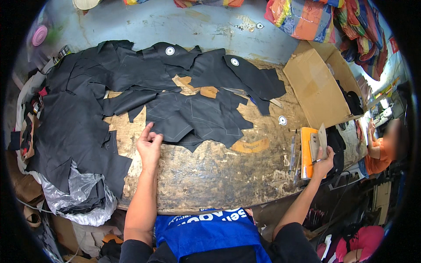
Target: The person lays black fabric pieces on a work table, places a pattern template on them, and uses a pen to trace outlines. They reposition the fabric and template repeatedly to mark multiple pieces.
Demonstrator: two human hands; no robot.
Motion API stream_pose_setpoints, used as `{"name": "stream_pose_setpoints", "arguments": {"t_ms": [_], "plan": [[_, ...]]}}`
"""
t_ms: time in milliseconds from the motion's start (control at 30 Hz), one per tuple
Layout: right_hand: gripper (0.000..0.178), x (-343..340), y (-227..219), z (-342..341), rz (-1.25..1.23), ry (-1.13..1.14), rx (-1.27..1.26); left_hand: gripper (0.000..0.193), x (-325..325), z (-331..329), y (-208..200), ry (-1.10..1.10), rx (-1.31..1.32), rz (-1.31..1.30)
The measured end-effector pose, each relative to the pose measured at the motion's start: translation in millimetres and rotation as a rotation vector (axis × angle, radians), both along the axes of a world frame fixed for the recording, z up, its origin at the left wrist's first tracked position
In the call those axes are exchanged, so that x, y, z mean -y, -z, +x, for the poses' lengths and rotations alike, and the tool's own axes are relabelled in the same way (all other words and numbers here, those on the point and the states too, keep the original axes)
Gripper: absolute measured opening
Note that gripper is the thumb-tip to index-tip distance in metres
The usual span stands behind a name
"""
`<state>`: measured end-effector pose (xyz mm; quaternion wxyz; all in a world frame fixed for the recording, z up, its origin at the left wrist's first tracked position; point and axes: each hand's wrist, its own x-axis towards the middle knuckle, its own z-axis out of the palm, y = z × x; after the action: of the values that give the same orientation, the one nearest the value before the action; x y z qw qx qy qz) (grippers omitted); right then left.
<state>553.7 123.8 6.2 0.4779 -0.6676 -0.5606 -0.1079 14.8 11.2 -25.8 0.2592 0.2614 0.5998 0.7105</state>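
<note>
Chalk-marked black sheet material [193, 115], which looks like leather or leatherette, lies across the middle of the wooden table. My left hand [150, 144] is at its near left edge, with thumb and finger closed on the border. Over on the right, my right hand [323, 163] grips flat grey-brown card templates [316, 144]. A slim pen-like tool [315, 161] also sticks out from its fingers. Beneath these templates is an orange-and-white pad or folder [305, 151]. A tan curved template [251, 145] rests flat near the sheet's front right edge.
More black material [79, 114] covers the table's left and back, with clear plastic wrap [74, 193] at the front left corner. An open cardboard box [313, 83] stands at the back right. Pens [293, 151] lie beside the pad. Another person [379, 151] is at far right.
</note>
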Motion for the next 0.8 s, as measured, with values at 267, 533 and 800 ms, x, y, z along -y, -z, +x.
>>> {"name": "stream_pose_setpoints", "arguments": {"t_ms": [267,533,800], "plan": [[0.037,2,-11,-13,-0.094,0.107,0.223,0.033,16,-48,-1,-0.061,0.033,-0.109],[0.042,12,8,-166,-0.337,-0.776,0.104,0.047,19,-70,3,-0.191,0.048,-0.043],[0.037,48,-15,-208,-0.667,-0.913,0.139,0.065,19,-62,-2,-0.005,-0.020,-0.058]]}}
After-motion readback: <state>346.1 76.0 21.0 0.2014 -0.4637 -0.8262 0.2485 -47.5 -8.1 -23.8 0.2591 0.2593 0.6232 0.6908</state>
